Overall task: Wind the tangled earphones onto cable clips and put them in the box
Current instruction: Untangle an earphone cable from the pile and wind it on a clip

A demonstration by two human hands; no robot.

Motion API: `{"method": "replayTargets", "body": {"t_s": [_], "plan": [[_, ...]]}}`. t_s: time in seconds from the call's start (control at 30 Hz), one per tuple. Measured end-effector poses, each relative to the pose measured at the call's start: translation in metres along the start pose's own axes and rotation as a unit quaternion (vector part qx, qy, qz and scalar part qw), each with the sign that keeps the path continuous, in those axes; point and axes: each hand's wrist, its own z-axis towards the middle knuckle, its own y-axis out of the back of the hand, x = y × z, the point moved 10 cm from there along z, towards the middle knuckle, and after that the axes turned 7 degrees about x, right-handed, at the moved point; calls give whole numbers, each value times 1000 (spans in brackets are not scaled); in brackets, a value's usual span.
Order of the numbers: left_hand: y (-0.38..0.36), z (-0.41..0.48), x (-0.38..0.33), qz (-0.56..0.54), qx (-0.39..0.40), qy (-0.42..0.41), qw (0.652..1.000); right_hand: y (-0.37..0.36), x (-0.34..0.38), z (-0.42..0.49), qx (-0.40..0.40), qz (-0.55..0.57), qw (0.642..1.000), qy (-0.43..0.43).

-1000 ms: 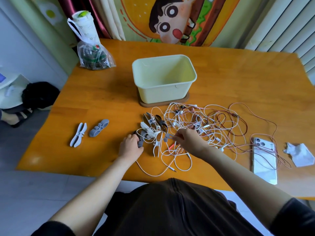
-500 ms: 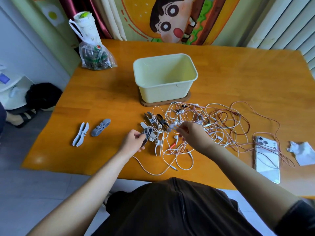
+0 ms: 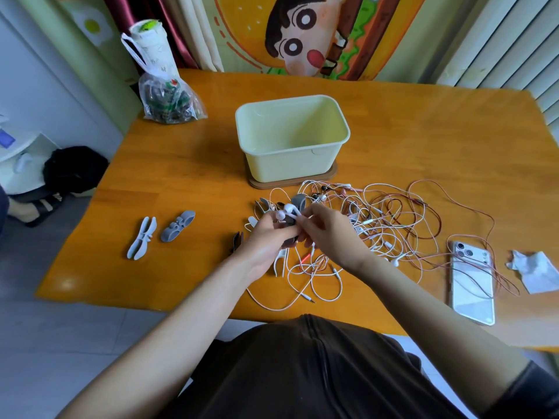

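A grey clip is gripped in the curled left hand, and a white earphone is pinched against it by the right hand. The tangled earphones are spread on the table beneath, just before the box. Two spare clips are laid well to the left.

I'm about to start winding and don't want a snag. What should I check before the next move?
1. Left hand grips a dark clip: ok.
2. Right hand pinches the white earbuds: ok.
3. Their cable free of the tangle: not ok, it runs into it.
4. Cable seated in the clip: cannot tell, fingers hide it.
5. Box open, upright: ok.
6. Phone clear of cables: not ok, strands of the tangle cross it.
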Motion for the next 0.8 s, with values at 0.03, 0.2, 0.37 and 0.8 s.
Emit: {"method": "replayTargets", "body": {"t_s": [0.03,0.2,0.37,0.8], "plan": [[-1,0,0,-11,-1,2,1000,2,-2,0,-2,-3,1000,-4],[-5,-2,4,-91,0,29,995,7,-3,0,2,-20,1000,-7],[-3,-2,-4,-116,-10,-4,993,4,-1,-1,4,-44,999,2],[0,-2,-13,-78,-15,-51,996,14,3,-8,-74,6,997,11]]}}
